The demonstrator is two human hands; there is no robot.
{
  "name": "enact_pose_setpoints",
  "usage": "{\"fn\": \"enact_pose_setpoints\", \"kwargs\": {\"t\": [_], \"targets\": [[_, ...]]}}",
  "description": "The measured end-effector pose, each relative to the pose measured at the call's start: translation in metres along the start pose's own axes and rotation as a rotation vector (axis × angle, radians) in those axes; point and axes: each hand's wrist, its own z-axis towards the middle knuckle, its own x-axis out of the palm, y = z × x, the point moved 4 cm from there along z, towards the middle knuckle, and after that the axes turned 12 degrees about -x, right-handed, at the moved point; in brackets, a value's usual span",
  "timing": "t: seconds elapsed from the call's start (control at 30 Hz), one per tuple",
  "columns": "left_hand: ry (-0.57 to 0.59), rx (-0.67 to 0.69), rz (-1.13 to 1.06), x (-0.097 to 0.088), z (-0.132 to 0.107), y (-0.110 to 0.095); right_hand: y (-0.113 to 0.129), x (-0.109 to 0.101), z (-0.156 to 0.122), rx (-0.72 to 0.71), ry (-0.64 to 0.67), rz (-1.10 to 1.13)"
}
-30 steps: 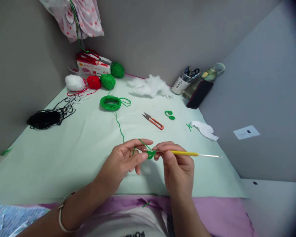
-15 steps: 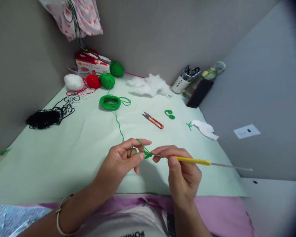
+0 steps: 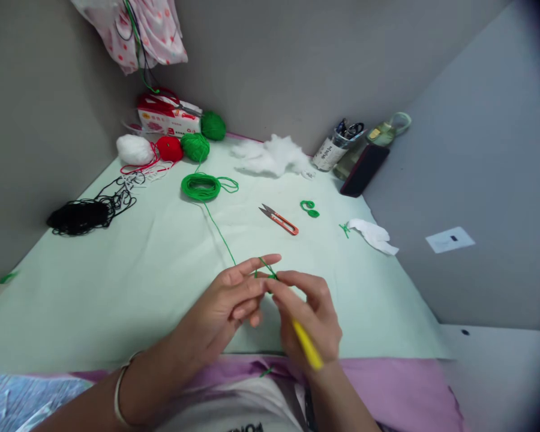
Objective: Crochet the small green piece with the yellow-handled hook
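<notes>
My left hand (image 3: 238, 295) pinches a small piece of green crochet work (image 3: 271, 278), mostly hidden by the fingers. Green yarn passes over its raised index finger and trails back to a green yarn coil (image 3: 201, 187) on the table. Close against it, my right hand (image 3: 310, 312) is closed around a crochet hook with a yellow handle (image 3: 306, 345), whose handle end points down toward my wrist. The hook's tip is hidden at the green work. Beyond the hands lie orange-handled thread snips (image 3: 279, 219) and a small green crocheted piece (image 3: 309, 209).
Balls of white (image 3: 135, 149), red (image 3: 170, 149) and green yarn (image 3: 195, 147) sit at the back left, near a black yarn tangle (image 3: 78, 217). White stuffing (image 3: 274, 156) lies at the back. A pen cup (image 3: 330, 150), phone (image 3: 364, 171) and bottle (image 3: 382, 133) stand back right.
My right hand has turned and moved left against the left fingers, swinging the hook's handle from pointing right to pointing down. My left hand has shifted slightly right.
</notes>
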Motion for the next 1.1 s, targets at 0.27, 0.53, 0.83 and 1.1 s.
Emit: {"fn": "enact_pose_setpoints", "kwargs": {"t": [0.27, 0.53, 0.83, 1.1], "targets": [[-0.007, 0.190, 0.096, 0.003, -0.002, -0.008, -0.017, 0.004, 0.012, 0.450, -0.240, 0.595], [-0.101, 0.255, 0.203, -0.005, -0.002, -0.010, -0.015, -0.002, 0.007, 0.461, -0.284, 0.526], [-0.044, 0.229, 0.257, 0.005, -0.009, -0.007, -0.018, 0.006, 0.009, 0.556, -0.278, 0.752], [-0.140, 0.226, 0.306, 0.010, -0.023, -0.010, -0.005, 0.002, 0.014, 0.529, -0.270, 0.727]]}}
